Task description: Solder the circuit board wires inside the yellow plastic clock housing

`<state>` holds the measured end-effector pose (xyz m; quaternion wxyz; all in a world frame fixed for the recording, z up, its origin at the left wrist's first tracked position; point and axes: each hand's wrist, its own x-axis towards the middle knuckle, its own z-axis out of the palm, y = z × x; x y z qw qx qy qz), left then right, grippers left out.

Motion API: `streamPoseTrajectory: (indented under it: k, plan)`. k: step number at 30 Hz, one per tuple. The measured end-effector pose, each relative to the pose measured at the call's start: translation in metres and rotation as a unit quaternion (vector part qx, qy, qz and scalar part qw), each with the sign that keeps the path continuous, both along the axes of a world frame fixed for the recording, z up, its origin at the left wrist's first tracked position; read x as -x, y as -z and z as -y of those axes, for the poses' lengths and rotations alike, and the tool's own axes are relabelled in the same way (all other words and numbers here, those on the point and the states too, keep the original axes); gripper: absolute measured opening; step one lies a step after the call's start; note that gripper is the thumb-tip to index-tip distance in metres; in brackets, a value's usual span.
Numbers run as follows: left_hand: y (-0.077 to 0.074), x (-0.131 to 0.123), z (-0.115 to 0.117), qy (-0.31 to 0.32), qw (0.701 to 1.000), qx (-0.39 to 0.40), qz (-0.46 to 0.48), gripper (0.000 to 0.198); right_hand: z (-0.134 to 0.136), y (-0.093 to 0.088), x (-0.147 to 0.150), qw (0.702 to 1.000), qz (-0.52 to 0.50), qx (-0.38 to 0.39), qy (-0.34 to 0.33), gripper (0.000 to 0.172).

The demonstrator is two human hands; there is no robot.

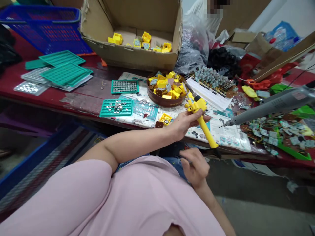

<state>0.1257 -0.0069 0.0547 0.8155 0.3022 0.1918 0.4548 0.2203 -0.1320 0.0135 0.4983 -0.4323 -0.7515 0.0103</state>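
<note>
My left hand (187, 123) reaches across to the right, its fingers closed around the yellow handle of a soldering iron (208, 131). Its metal tip points up and away, and a black cord leaves the lower end. Yellow plastic (192, 107) shows by my fingertips; whether it is a separate piece, I cannot tell. Below the table edge, my right hand (196, 166) hovers over my lap, loosely curled, thumb apart from the fingers, with nothing visible in it. Just left of my left hand lie an open yellow plastic case (165, 119) and a small brown board (159, 124).
A brown round bowl (157, 98) holds yellow cases. Green trays (104, 113) carry button cells. Behind stands a cardboard box (133, 60), with a blue basket (41, 29) to its left. An electric screwdriver (268, 106) hangs at right, above wired circuit boards (273, 137).
</note>
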Motion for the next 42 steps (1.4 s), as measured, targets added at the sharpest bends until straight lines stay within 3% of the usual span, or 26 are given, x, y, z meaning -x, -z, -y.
streamPoseTrajectory:
  k: [3,6,9,14,17,19,22,25,27,29,32,36,39,42]
  plan:
    - [0.004,-0.008,0.013,0.047,0.999,0.006,-0.025,0.046,-0.021,0.019,-0.004,0.981,-0.16,0.09,0.07,0.046]
    - [0.013,-0.016,0.024,0.101,0.993,0.029,-0.055,0.055,-0.052,0.031,-0.014,0.965,-0.205,-0.004,0.161,0.07]
    - [0.017,-0.017,0.029,0.132,0.99,0.018,-0.042,0.061,-0.068,0.031,-0.022,0.964,-0.117,-0.086,0.221,0.066]
    - [0.005,0.001,0.033,0.148,0.983,0.025,-0.102,0.05,-0.055,0.01,-0.026,0.955,0.06,-0.081,0.279,0.057]
    - [-0.001,0.009,0.026,0.198,0.969,0.008,-0.149,0.044,-0.052,0.003,-0.028,0.966,0.106,-0.078,0.225,0.06]
    - [-0.005,0.011,0.025,0.225,0.961,-0.012,-0.163,0.044,-0.045,0.004,-0.028,0.973,0.087,-0.02,0.213,0.065]
    - [-0.013,0.013,0.032,0.168,0.973,-0.026,-0.155,0.037,-0.022,0.017,-0.021,0.969,0.012,0.141,0.205,0.07]
    - [-0.023,0.015,0.037,0.086,0.983,-0.001,-0.163,0.024,0.01,0.044,-0.015,0.954,0.0,0.264,0.139,0.044]
    - [-0.029,0.018,0.038,0.085,0.977,0.028,-0.193,0.017,0.035,0.065,-0.022,0.943,0.021,0.306,0.126,0.022]
    - [-0.034,0.021,0.039,0.101,0.969,0.045,-0.219,0.015,0.062,0.085,-0.044,0.923,0.018,0.331,0.197,0.015]
    - [-0.035,0.024,0.042,0.129,0.963,0.037,-0.234,0.016,0.101,0.099,-0.1,0.872,0.0,0.318,0.372,0.029]
    - [-0.032,0.022,0.05,0.176,0.957,-0.001,-0.232,0.012,0.125,0.082,-0.189,0.783,-0.011,0.263,0.563,0.04]
    - [-0.031,0.017,0.055,0.221,0.95,-0.01,-0.222,0.012,0.116,0.06,-0.234,0.764,0.023,0.25,0.595,0.055]
    - [-0.031,0.011,0.06,0.255,0.943,-0.006,-0.215,0.013,0.097,0.043,-0.263,0.774,0.09,0.301,0.549,0.048]
